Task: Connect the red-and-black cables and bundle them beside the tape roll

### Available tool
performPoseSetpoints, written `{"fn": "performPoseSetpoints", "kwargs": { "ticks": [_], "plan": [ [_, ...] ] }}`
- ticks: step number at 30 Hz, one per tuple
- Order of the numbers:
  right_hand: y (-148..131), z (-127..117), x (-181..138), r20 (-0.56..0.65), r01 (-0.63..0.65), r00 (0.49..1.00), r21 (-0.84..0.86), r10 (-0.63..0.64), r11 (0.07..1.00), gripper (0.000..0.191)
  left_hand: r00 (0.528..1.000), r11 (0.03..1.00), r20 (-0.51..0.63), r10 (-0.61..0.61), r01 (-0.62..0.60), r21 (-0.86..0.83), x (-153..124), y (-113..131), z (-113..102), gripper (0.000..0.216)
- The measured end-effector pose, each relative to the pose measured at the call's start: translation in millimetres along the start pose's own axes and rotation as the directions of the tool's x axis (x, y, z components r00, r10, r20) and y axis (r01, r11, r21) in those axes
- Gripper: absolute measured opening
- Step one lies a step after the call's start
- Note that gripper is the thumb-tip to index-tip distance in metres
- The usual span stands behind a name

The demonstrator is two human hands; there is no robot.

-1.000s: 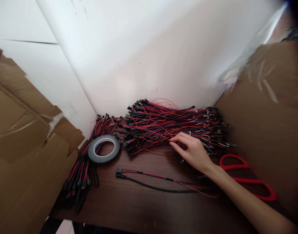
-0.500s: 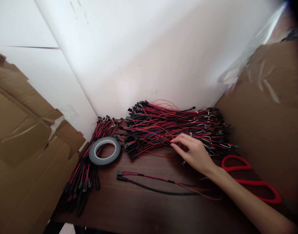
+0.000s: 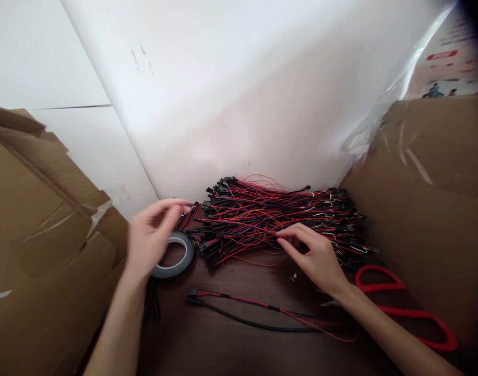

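My right hand (image 3: pixel 311 256) pinches a thin red and black wire cable (image 3: pixel 239 225) between thumb and fingertips, and the cable stretches left over the large pile of similar cables (image 3: pixel 262 209). My left hand (image 3: pixel 155 230) is raised over the grey tape roll (image 3: pixel 188 258), slightly blurred, with thumb and fingers brought together. Whether anything small is between them I cannot make out. Its fingertips are just left of the pile, apart from the held cable. A single cable assembly (image 3: pixel 258 303) with a black connector lies on the table in front of the pile.
Red-handled scissors (image 3: pixel 419 313) lie at the right, partly behind my right forearm. Cardboard boxes (image 3: pixel 39 245) (image 3: pixel 430 209) stand on both sides, and a white wall (image 3: pixel 242 104) is at the back. A smaller cable bundle (image 3: pixel 190 216) is mostly hidden behind my left hand.
My left hand has come into view from the lower left, covering much of the small bundle and part of the tape roll. My right hand keeps its pinch on the cable. The view has tilted up slightly.
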State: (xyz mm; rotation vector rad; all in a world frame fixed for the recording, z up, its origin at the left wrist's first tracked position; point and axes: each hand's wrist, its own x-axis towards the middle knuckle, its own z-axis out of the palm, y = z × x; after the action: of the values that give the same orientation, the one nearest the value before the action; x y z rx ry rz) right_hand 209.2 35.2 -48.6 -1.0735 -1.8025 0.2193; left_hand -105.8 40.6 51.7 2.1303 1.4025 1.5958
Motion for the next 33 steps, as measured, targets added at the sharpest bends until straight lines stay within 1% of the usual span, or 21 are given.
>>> {"fn": "performPoseSetpoints", "kwargs": {
  "ticks": [1,2,3,4,6,8,10,13,16,19,21,24,27,30,33],
  "plan": [
    [0,-1,0,-0.010,-0.001,1.000,0.010,0.001,1.000,0.008,0.997,0.997,0.073,0.023,-0.028,0.069,0,-7,13,0.019],
    [-1,-2,0,-0.019,-0.003,1.000,0.017,0.003,1.000,0.007,0.984,0.985,0.168,0.051,-0.077,0.153,-1,-14,26,0.019],
    [-1,-3,0,-0.028,-0.004,1.000,0.021,0.005,1.000,0.007,0.973,0.969,0.219,0.071,-0.119,0.215,-3,-21,37,0.019],
    [-1,-3,0,-0.037,-0.003,0.999,0.022,0.004,1.000,0.007,0.962,0.959,0.266,0.061,-0.131,0.253,-5,-28,45,0.021],
    [-1,-4,0,-0.057,0.001,0.998,0.014,0.000,1.000,0.007,0.953,0.944,0.299,0.042,-0.136,0.301,-10,-40,54,0.022],
    [-1,-3,-1,-0.077,0.001,0.997,0.003,-0.001,1.000,0.009,0.954,0.938,0.299,0.037,-0.136,0.319,-14,-46,55,0.020],
    [1,-1,-2,-0.093,-0.012,0.996,-0.004,0.012,1.000,0.016,0.957,0.940,0.282,0.061,-0.149,0.305,-17,-47,54,0.018],
    [4,1,-3,-0.119,-0.040,0.992,0.004,0.040,0.999,0.026,0.968,0.964,0.224,0.116,-0.164,0.210,-20,-43,51,0.015],
    [6,2,-4,-0.135,-0.069,0.988,0.040,0.074,0.997,0.031,0.982,0.987,0.127,0.137,-0.147,0.069,-21,-41,50,0.012],
    [4,3,-3,-0.089,-0.043,0.995,0.037,0.046,0.998,0.025,0.995,0.994,0.049,0.091,-0.087,-0.071,-21,-40,50,0.009],
    [2,3,-3,-0.048,-0.008,0.999,0.016,0.009,1.000,0.022,0.999,0.983,0.026,0.040,-0.035,-0.182,-21,-39,50,0.008],
    [-1,3,-3,-0.023,0.023,0.999,-0.001,-0.023,1.000,0.024,0.997,0.928,0.038,-0.071,0.079,-0.365,-23,-36,52,0.008],
    [-2,2,-4,0.003,0.074,0.997,-0.028,-0.074,0.997,0.024,0.975,0.840,0.095,-0.199,0.219,-0.497,-25,-34,55,0.012],
    [-4,2,-6,0.044,0.112,0.993,-0.038,-0.110,0.993,0.018,0.956,0.753,0.122,-0.267,0.286,-0.593,-27,-32,57,0.013],
    [-5,1,-7,0.055,0.072,0.996,-0.012,-0.072,0.997,0.015,0.934,0.680,0.140,-0.328,0.336,-0.651,-28,-32,58,0.016]
  ]
}}
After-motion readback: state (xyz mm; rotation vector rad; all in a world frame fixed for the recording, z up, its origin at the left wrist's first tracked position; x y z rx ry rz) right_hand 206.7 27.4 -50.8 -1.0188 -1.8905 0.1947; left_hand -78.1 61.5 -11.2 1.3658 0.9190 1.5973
